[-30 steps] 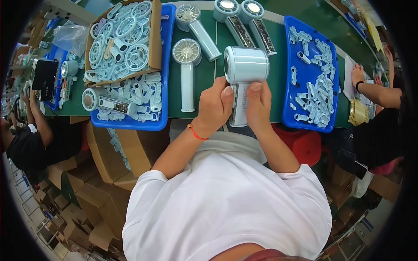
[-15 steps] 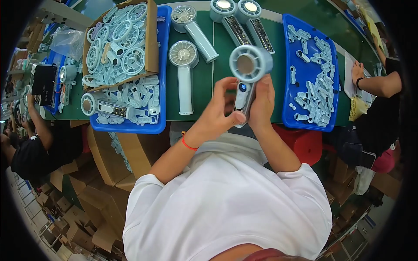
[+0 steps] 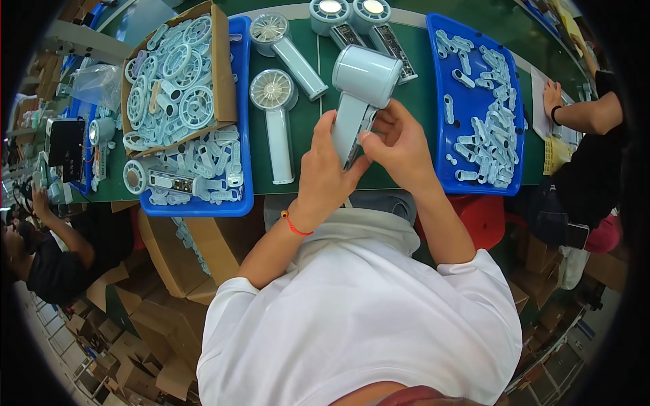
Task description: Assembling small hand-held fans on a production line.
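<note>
A pale blue handheld fan [image 3: 365, 73] is held up in front of me, tilted, with its round head upper right and its handle running down to the left. My left hand [image 3: 323, 166] is closed around the lower handle. The fingers of my right hand [image 3: 401, 143] are bent, with the thumb pressed on the handle's side just below the head. Dark inner parts show along that side of the handle. Two closed fans, one upright fan [image 3: 273, 122] and one slanted fan [image 3: 291, 57], lie left of it. Beyond are two fans with open handles [image 3: 379, 34].
At left, a cardboard box [image 3: 225, 74] of rings and small parts stands on a blue tray [image 3: 244, 183], which also bears a fan with exposed insides [image 3: 162, 179]. Another blue tray [image 3: 467, 101] at right holds small light-blue pieces. Other people work at both sides.
The fan has been turned over, so the head's smooth side faces me instead of its round grille end and the lit display. My right thumb has moved onto the handle's side.
</note>
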A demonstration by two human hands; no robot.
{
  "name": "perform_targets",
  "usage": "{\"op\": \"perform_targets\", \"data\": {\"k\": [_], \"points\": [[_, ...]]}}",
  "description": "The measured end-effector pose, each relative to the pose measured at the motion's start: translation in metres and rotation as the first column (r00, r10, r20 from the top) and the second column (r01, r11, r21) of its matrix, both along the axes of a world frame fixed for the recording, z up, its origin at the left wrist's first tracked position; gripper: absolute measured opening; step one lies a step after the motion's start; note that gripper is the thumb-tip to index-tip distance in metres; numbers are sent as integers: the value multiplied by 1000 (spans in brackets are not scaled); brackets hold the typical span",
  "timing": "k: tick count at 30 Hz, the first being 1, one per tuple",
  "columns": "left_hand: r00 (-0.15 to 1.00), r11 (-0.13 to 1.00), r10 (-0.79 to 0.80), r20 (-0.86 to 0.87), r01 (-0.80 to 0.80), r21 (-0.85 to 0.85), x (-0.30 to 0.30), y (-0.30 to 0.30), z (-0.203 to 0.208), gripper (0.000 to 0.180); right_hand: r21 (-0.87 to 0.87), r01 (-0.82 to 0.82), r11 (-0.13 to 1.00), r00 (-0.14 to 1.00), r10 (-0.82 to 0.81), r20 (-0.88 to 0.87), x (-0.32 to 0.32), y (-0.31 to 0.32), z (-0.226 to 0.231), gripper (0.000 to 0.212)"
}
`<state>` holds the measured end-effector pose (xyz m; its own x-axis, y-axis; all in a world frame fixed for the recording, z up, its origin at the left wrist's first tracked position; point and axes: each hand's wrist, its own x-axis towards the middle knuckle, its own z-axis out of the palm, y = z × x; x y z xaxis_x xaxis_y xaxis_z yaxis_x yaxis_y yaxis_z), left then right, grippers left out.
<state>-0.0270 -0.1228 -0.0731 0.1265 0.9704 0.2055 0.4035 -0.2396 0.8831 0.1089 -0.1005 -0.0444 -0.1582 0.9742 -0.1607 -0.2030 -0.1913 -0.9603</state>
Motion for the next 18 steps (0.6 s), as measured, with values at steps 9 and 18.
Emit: {"op": "perform_targets", "data": {"k": [9, 18], "points": [[980, 964, -79, 182, 122, -238, -6, 7, 8, 68, 155, -81, 985, 942, 25, 334, 2, 6, -4, 45], [917, 999, -31, 397, 22, 27, 5, 7, -10, 68, 254, -38, 966, 796, -124, 592, -3, -2, 16, 42]]}}
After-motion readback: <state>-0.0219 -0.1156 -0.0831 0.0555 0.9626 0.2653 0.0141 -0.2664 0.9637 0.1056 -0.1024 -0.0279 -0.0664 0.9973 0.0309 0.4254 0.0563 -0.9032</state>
